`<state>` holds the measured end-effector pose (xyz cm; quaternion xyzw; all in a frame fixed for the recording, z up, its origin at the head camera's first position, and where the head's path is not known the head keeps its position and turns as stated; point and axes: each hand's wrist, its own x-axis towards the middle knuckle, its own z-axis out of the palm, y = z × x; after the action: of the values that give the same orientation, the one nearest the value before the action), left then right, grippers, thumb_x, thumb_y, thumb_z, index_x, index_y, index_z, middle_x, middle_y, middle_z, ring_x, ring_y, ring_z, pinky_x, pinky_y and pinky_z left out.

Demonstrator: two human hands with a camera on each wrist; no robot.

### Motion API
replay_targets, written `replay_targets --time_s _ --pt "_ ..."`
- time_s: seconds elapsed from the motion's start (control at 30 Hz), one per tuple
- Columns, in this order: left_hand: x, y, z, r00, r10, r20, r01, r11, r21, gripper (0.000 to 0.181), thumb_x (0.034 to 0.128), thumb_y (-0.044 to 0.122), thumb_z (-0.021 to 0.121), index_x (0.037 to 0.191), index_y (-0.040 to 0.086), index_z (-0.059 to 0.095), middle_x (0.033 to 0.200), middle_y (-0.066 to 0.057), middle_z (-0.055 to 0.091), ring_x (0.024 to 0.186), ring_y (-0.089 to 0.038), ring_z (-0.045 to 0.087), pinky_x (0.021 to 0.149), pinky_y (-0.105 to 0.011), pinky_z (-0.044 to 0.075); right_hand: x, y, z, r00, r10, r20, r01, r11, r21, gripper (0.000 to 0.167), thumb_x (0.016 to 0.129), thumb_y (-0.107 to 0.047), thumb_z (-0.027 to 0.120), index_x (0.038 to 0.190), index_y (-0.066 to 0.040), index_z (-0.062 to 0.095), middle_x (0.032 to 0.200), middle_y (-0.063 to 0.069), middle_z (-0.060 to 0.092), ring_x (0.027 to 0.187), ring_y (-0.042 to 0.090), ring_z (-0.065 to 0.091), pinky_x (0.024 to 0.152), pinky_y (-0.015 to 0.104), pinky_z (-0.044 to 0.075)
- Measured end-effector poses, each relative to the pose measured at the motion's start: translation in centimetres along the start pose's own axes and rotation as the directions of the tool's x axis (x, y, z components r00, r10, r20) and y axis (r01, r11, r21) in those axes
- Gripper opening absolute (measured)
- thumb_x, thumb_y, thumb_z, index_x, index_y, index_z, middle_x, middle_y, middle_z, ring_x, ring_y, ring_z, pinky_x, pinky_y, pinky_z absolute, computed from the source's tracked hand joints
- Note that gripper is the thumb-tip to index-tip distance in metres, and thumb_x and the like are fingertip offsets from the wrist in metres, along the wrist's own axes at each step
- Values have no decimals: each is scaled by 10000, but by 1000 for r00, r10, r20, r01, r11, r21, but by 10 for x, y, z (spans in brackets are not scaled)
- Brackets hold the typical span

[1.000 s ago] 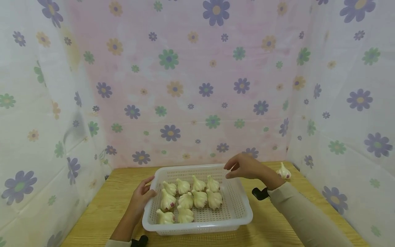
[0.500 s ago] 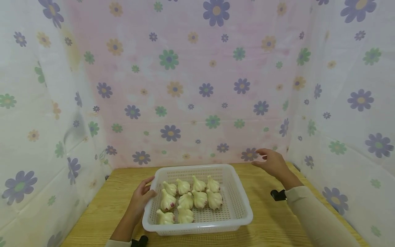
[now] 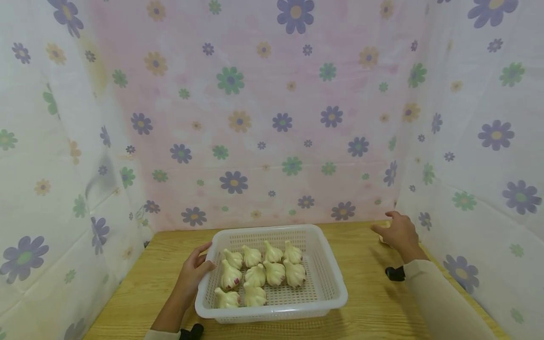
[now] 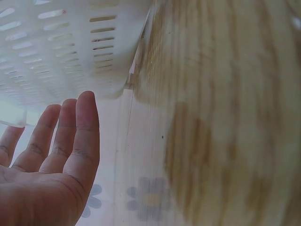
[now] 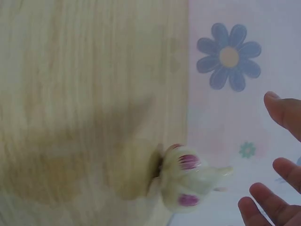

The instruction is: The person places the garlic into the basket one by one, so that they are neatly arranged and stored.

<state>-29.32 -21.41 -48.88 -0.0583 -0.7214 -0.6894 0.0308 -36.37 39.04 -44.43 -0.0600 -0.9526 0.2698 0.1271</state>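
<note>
A white perforated plastic basket holds several garlic bulbs in uneven rows. My left hand holds its left rim, the thumb over the edge. In the left wrist view, the fingers of that hand lie against the basket's outer wall. My right hand, thumb and fingers apart, is over a single garlic bulb near the back right of the table, which it largely covers in the head view. The right wrist view shows this bulb with purple patches, apart from the fingertips.
The wooden table has bare wood between the basket and my right hand. Floral cloth encloses its back and both sides. A black wrist device sits by each sleeve.
My right hand has moved right from above the basket's far right corner to the lone garlic bulb, its fingers spread wider. The left hand and basket keep their place.
</note>
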Motion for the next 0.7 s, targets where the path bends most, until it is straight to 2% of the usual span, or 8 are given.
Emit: replay_targets --time_s 0.13,0.37,0.57,0.7 --pt "0 0 0 1000 -10 3 10 1000 -9 650 939 45 601 1545 192 418 1414 -258 566 1075 -334 679 827 -441 631 -1 17 4 999 45 1 -45 999 -2 1019 903 -604 690 1505 143 346 1386 467 424 1148 623 498 843 666 515" --pt "0 1 0 1000 -19 -2 19 1000 0 647 934 53 611 1534 216 432 1423 -244 572 1069 -326 680 824 -443 629 -1 47 20 999 52 -8 -52 998 28 1112 894 -654 672 1478 224 319 1376 493 440 1185 656 462 941 715 471" --pt "-1 0 -1 1000 -14 -16 14 1000 11 648 925 55 608 1534 201 439 1419 -247 574 1065 -323 684 818 -442 634 -6 49 27 1000 12 -17 -13 999 -38 915 983 -539 609 1422 240 411 1409 464 451 1231 645 465 1010 719 430" --pt "0 1 0 1000 -6 -3 6 1000 12 653 929 50 599 1544 183 422 1429 -261 562 1069 -320 684 824 -442 633 -8 49 25 999 26 -26 -27 999 -31 766 1013 -463 594 1371 207 493 1328 438 542 1096 579 579 874 658 501"
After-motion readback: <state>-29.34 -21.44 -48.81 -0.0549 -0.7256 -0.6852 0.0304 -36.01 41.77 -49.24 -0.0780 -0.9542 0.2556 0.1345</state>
